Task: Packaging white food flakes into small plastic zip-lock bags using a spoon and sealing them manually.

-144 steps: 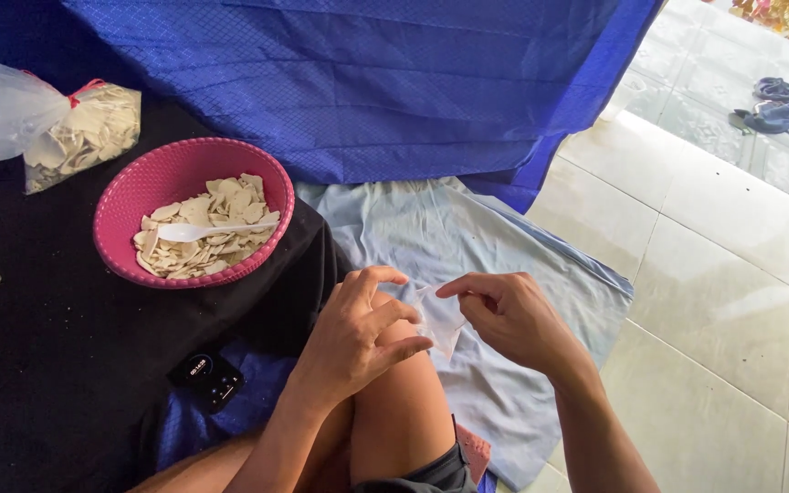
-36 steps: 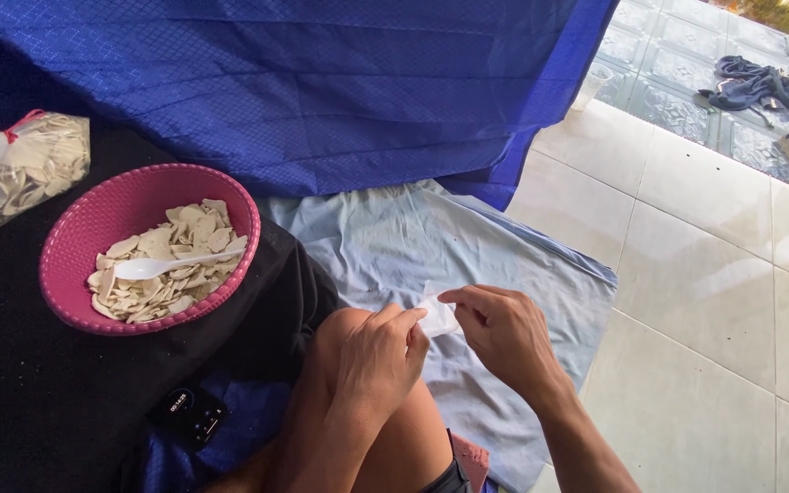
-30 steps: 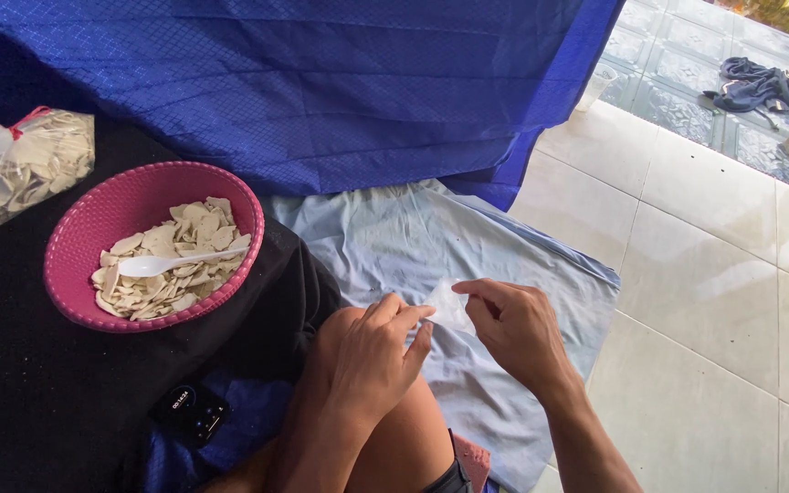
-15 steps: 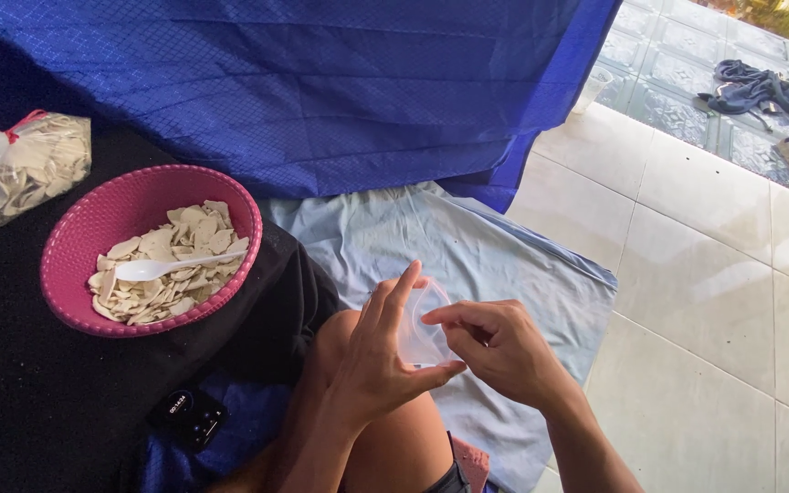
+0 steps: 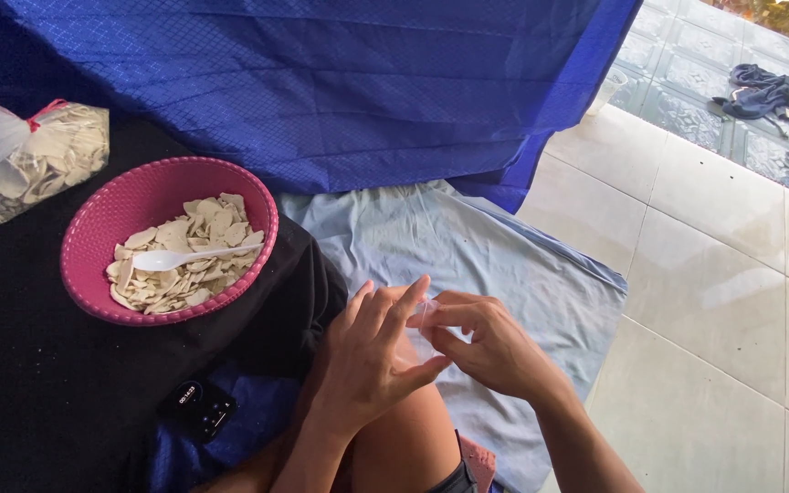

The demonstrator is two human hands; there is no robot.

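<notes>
Head view: the left hand (image 5: 372, 361) and right hand (image 5: 490, 347) meet above the knee, fingertips pinched from both sides on a small clear bag (image 5: 425, 319), the left fingers otherwise spread. A pale blue cloth (image 5: 495, 265) lies under them. At ten o'clock sits a pink bowl (image 5: 130, 205) of chips (image 5: 184, 265) with a white spoon (image 5: 184, 257); a phone (image 5: 196, 409) lies at eight o'clock.

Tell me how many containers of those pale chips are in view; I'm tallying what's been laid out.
2. A pink basket on the black cloth holds chips and a white spoon. A tied clear plastic bag of them lies to its upper left. More may lie out of view.
</notes>
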